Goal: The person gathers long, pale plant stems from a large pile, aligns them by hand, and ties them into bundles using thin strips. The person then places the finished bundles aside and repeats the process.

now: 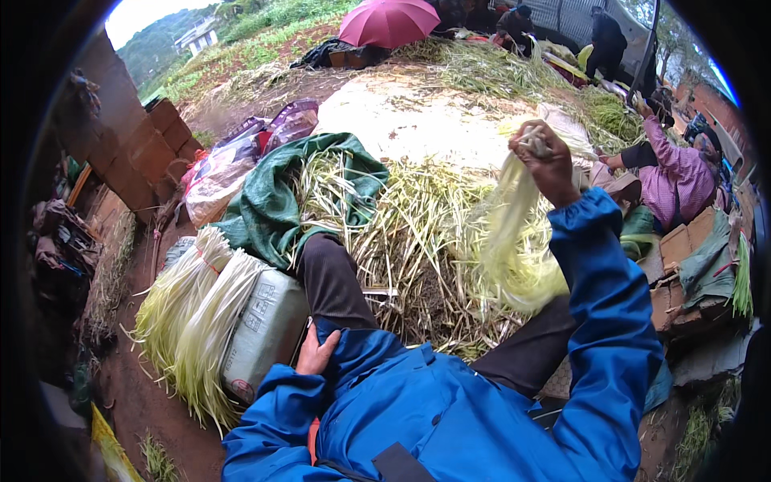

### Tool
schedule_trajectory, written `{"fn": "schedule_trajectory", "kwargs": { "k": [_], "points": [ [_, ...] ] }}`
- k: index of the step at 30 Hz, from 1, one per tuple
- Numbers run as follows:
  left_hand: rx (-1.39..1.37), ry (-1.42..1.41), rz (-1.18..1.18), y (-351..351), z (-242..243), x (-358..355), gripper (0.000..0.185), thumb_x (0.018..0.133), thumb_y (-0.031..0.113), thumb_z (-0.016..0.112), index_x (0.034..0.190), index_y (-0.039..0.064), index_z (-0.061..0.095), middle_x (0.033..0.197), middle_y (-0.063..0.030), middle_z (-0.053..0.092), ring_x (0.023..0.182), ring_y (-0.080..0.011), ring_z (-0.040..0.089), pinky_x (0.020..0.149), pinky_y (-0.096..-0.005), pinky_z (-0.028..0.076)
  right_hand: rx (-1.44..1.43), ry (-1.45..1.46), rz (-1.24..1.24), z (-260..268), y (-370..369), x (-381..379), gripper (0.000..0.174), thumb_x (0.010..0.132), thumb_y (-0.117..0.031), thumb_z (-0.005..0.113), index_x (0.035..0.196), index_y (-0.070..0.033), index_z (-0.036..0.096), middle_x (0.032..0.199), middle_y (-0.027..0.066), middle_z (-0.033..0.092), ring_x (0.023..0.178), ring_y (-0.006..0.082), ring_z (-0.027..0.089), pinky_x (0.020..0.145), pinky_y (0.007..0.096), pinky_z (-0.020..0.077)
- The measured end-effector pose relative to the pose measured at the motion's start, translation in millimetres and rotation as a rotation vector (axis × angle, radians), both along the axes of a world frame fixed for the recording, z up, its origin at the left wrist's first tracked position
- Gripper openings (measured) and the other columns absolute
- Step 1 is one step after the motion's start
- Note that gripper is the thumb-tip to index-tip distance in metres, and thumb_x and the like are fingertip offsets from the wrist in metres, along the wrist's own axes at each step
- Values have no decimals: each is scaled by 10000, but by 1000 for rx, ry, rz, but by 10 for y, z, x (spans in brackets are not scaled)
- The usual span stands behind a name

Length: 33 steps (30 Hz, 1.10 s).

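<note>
My right hand (545,162) is raised at the right, closed around the pale ends of a bunch of yellow chives (512,241). The long leaves hang from the fist and are blurred. My left hand (316,351) rests at my thigh on the hem of the blue jacket, thumb apart from the fingers, with nothing visible in it. Beside it stands a pale green carton (265,325) bearing printing. Bundles of yellow chives (193,325) lie over its left side, white ends up; one has a red tie. Loose chives and trimmings (421,241) lie heaped between my knees.
A green woven sack (271,199) holding loose chives lies by my left knee. Filled plastic bags (223,181) sit behind it. A person in a pink checked top (674,175) sits at right. Farther back are a pink umbrella (390,23) and other people. Brick walls flank both sides.
</note>
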<state>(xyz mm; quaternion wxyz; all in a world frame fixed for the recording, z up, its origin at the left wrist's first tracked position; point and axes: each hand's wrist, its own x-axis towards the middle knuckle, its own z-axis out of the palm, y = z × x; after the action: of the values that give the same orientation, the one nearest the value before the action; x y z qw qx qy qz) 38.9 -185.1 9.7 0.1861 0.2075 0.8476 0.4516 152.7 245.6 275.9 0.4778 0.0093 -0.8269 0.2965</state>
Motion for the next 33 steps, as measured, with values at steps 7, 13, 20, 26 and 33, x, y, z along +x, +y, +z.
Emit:
{"fn": "schedule_trajectory", "kwargs": {
  "k": [7, 13, 20, 26, 33],
  "points": [
    [-273, 176, -163, 100, 459, -498, 542, 758, 454, 512, 1065, 8, 504, 872, -231, 575, 855, -349, 559, 725, -393, 433, -113, 203, -67, -23, 352, 469, 130, 804, -122, 505, 892, -31, 533, 817, 63, 582, 697, 119, 549, 633, 256, 455],
    [238, 477, -201, 626, 1267, -621, 674, 719, 363, 624, 1189, -50, 373, 1129, -252, 467, 1051, -327, 475, 859, -345, 391, -428, 538, 91, 303, 276, 338, 192, 749, -89, 610, 913, -50, 518, 785, 76, 604, 675, 186, 602, 598, 269, 484],
    [544, 649, -454, 1586, 2284, -119, 959, 639, 395, 696, 1285, -60, 154, 1282, -278, 263, 1195, -365, 287, 997, -349, 244, -546, 348, 255, 228, -419, 38, 181, 769, -13, 560, 939, -27, 499, 800, 100, 598, 705, 158, 583, 634, 266, 473],
    [681, 622, -611, 2109, 2254, 98, 1114, 577, 344, 757, 1302, -40, 3, 1306, -285, 175, 1224, -346, 226, 1005, -364, 226, -637, 275, 553, 20, -964, -243, 239, 752, -32, 607, 971, -14, 514, 824, 100, 598, 795, 172, 586, 724, 274, 469],
    [856, 18, -470, 2293, 1957, 22, 421, 672, 59, 668, 1050, 25, 488, 929, -51, 574, 862, -146, 556, 765, -270, 459, -569, 152, 479, -105, -1269, -379, 531, 697, -145, 690, 1158, -38, 448, 1048, 121, 547, 926, 185, 547, 784, 285, 453]
  ]
}}
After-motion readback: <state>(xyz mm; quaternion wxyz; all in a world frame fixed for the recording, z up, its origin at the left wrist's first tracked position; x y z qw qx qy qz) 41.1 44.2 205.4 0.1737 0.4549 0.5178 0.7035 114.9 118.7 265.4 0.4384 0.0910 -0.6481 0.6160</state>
